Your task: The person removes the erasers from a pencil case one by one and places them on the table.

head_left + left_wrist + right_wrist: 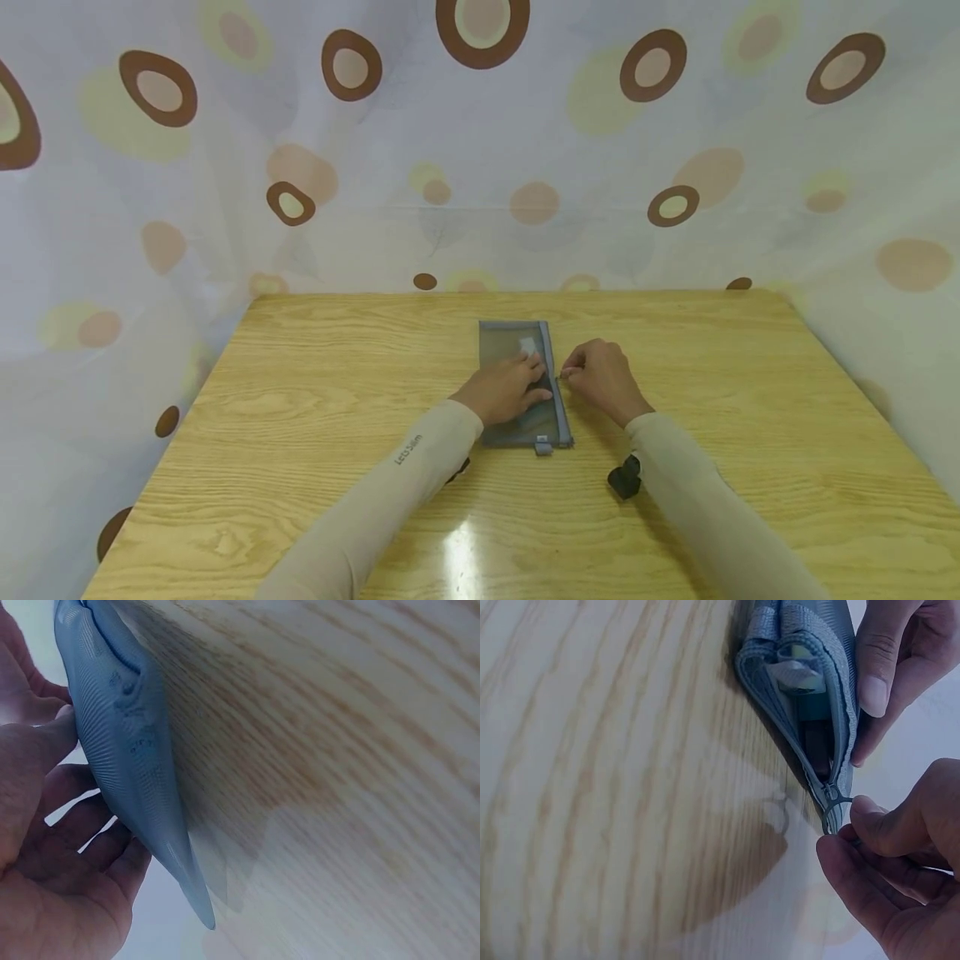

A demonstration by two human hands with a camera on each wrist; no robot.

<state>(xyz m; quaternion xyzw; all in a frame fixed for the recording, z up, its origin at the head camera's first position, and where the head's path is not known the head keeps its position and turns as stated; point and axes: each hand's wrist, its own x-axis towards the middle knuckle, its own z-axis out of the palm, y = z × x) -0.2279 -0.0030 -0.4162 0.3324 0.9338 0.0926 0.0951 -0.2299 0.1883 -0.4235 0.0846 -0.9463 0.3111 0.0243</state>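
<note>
A grey-blue mesh zipper pouch (517,429) lies flat on the wooden table, its zipper edge facing right. My left hand (510,389) rests on top of the pouch with fingers spread across the mesh. At the zipper edge, my right hand (602,379) pinches the ring-shaped zipper pull (831,815) between thumb and fingers. In the right wrist view the zipper gapes above the pull, and dark and pale items (815,727) show inside. The left wrist view shows the bulging side of the pouch (131,742) beside the left hand's fingers.
The wooden table (315,367) extends around the pouch on all sides. A patterned curtain (480,142) hangs behind its far edge and along both sides. A small fabric tab (543,449) sticks out from the pouch's near end.
</note>
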